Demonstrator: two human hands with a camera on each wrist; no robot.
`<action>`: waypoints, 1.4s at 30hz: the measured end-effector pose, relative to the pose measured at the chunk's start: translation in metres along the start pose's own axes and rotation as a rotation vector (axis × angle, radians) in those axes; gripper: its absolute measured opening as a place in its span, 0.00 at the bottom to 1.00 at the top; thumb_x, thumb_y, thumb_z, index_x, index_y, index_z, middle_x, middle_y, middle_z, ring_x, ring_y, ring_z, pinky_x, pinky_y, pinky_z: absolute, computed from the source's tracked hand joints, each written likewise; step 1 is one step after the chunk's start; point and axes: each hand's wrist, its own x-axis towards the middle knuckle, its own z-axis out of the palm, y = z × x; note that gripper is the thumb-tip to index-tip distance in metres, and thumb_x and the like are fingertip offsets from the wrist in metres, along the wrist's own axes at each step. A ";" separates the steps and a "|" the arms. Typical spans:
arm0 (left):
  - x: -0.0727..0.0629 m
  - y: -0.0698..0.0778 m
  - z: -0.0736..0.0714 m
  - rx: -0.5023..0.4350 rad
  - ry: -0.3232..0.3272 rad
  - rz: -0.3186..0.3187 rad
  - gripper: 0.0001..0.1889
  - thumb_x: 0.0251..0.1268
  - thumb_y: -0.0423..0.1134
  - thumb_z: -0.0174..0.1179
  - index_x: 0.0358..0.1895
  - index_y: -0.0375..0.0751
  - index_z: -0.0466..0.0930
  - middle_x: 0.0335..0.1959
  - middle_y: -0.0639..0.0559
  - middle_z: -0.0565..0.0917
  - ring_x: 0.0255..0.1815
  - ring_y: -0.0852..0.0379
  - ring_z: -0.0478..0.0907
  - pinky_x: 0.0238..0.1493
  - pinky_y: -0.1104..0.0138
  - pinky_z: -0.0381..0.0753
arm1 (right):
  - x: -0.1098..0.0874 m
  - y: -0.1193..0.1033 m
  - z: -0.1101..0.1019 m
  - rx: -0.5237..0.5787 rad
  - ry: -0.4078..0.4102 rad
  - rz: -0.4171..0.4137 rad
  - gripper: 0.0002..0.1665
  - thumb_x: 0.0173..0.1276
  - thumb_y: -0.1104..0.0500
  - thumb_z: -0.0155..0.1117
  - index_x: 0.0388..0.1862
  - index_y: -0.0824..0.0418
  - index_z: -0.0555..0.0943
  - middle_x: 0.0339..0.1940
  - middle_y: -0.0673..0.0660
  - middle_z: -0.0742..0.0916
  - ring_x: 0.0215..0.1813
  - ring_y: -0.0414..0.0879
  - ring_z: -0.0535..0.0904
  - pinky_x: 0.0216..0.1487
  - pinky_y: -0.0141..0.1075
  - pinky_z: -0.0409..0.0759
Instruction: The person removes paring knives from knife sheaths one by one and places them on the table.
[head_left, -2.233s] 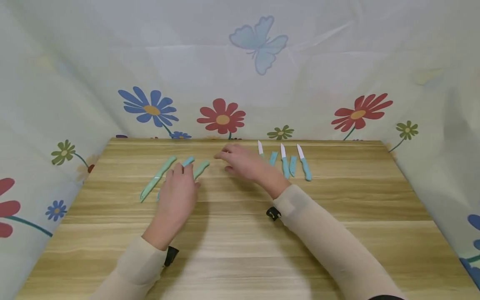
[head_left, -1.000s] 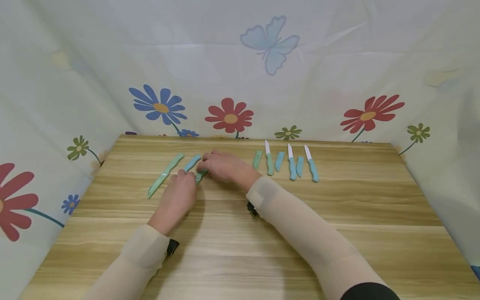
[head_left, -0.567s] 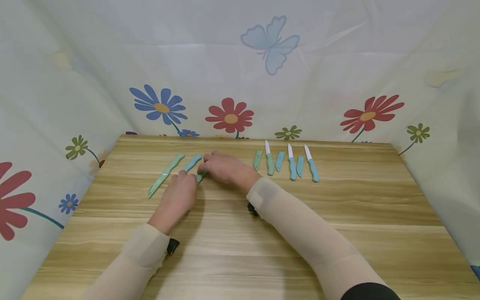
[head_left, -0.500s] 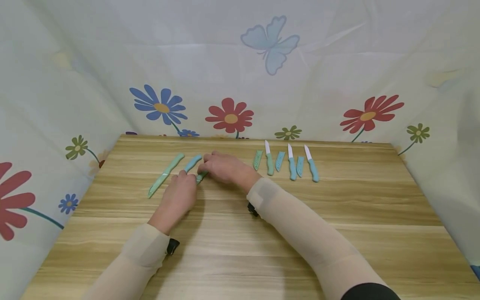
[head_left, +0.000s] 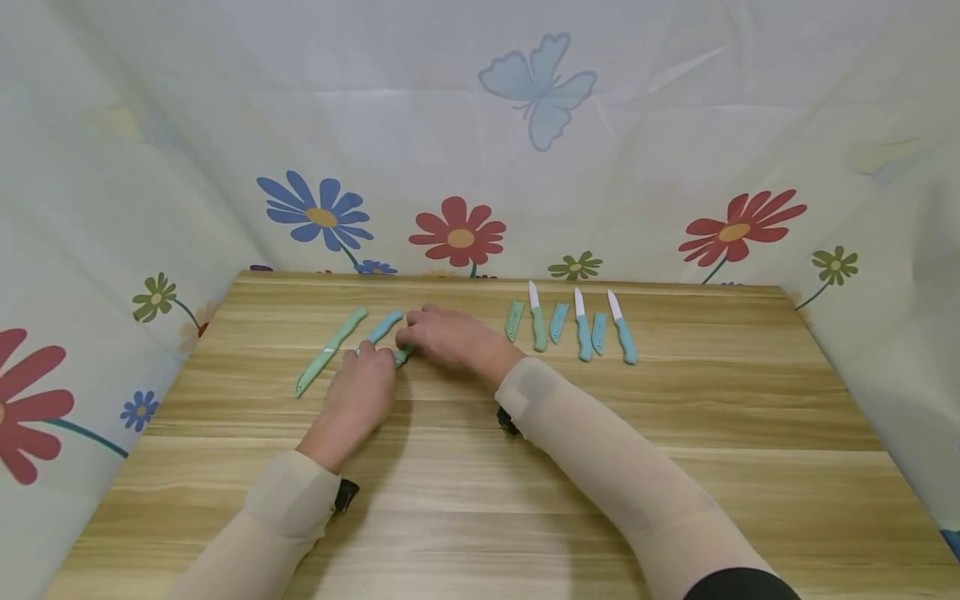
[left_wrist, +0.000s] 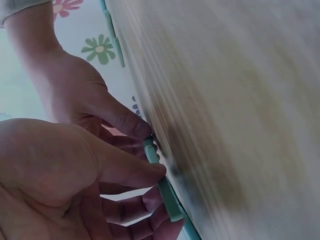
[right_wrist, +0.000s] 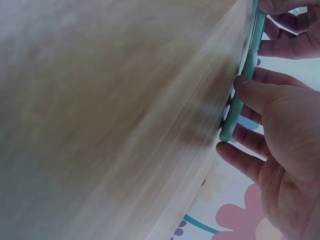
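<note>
A green knife (head_left: 403,357) is held between the left hand (head_left: 362,383), which has its cover (right_wrist: 258,30) in a narrow grip, and the right hand (head_left: 450,337), which pinches its handle (right_wrist: 232,120). It is difficult to say if the knife touches the counter (head_left: 480,500). Beside the left hand lie a blue knife (head_left: 386,325) and a second green knife (head_left: 330,352); farther right, three bare knives (head_left: 539,325) and three loose covers (head_left: 558,323).

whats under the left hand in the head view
A blue handle sticks out past the left hand, and a bit of green knife shows just beside it; what lies beneath the hand itself is covered.
</note>
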 end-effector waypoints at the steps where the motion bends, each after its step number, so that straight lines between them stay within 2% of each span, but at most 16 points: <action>1: 0.000 0.001 0.000 -0.005 -0.001 -0.006 0.08 0.78 0.25 0.51 0.46 0.24 0.81 0.43 0.29 0.76 0.46 0.30 0.77 0.37 0.44 0.83 | -0.001 0.000 0.000 -0.005 0.004 -0.003 0.17 0.85 0.60 0.57 0.62 0.44 0.85 0.55 0.49 0.84 0.57 0.48 0.78 0.63 0.36 0.76; 10: 0.001 0.004 -0.001 0.015 0.040 0.001 0.08 0.79 0.26 0.52 0.46 0.25 0.80 0.42 0.32 0.74 0.43 0.34 0.75 0.32 0.47 0.82 | -0.007 0.001 -0.002 -0.035 0.014 0.015 0.18 0.86 0.59 0.56 0.65 0.46 0.84 0.57 0.51 0.84 0.59 0.48 0.78 0.67 0.37 0.75; 15: 0.002 0.006 -0.003 0.035 0.091 0.007 0.07 0.79 0.27 0.53 0.45 0.25 0.80 0.41 0.33 0.73 0.41 0.36 0.74 0.30 0.47 0.82 | -0.011 0.001 -0.008 -0.043 0.020 0.059 0.18 0.85 0.56 0.58 0.67 0.47 0.84 0.56 0.51 0.83 0.59 0.47 0.78 0.68 0.38 0.75; 21: 0.003 0.010 -0.005 0.042 0.148 0.027 0.06 0.79 0.27 0.55 0.43 0.27 0.80 0.41 0.33 0.74 0.41 0.36 0.74 0.32 0.46 0.82 | -0.020 0.000 -0.018 -0.015 0.057 0.095 0.17 0.83 0.56 0.61 0.67 0.48 0.84 0.56 0.52 0.84 0.59 0.48 0.79 0.68 0.38 0.76; 25: 0.006 0.013 -0.007 0.040 0.170 0.028 0.06 0.80 0.28 0.55 0.46 0.28 0.81 0.42 0.34 0.74 0.42 0.36 0.74 0.34 0.46 0.82 | -0.026 0.001 -0.023 -0.016 0.075 0.119 0.17 0.83 0.57 0.62 0.66 0.48 0.84 0.56 0.52 0.85 0.61 0.49 0.79 0.67 0.40 0.77; 32: 0.009 0.022 -0.012 0.036 0.217 0.046 0.08 0.80 0.29 0.57 0.51 0.29 0.82 0.42 0.36 0.75 0.41 0.38 0.72 0.32 0.47 0.80 | -0.038 -0.001 -0.032 -0.093 0.090 0.173 0.17 0.84 0.56 0.59 0.67 0.46 0.84 0.57 0.52 0.85 0.60 0.52 0.80 0.64 0.43 0.80; 37: 0.011 0.028 -0.015 0.030 0.237 0.063 0.10 0.80 0.28 0.57 0.57 0.29 0.82 0.47 0.35 0.75 0.44 0.38 0.72 0.37 0.45 0.81 | -0.047 -0.001 -0.037 -0.147 0.112 0.203 0.18 0.84 0.57 0.60 0.67 0.46 0.84 0.57 0.52 0.85 0.59 0.52 0.81 0.64 0.41 0.80; 42: 0.016 0.034 -0.017 0.031 0.250 0.071 0.13 0.79 0.28 0.57 0.61 0.31 0.82 0.52 0.36 0.76 0.49 0.36 0.72 0.45 0.44 0.80 | -0.057 0.001 -0.039 -0.183 0.180 0.214 0.15 0.85 0.57 0.59 0.62 0.46 0.86 0.54 0.53 0.87 0.53 0.52 0.80 0.60 0.40 0.79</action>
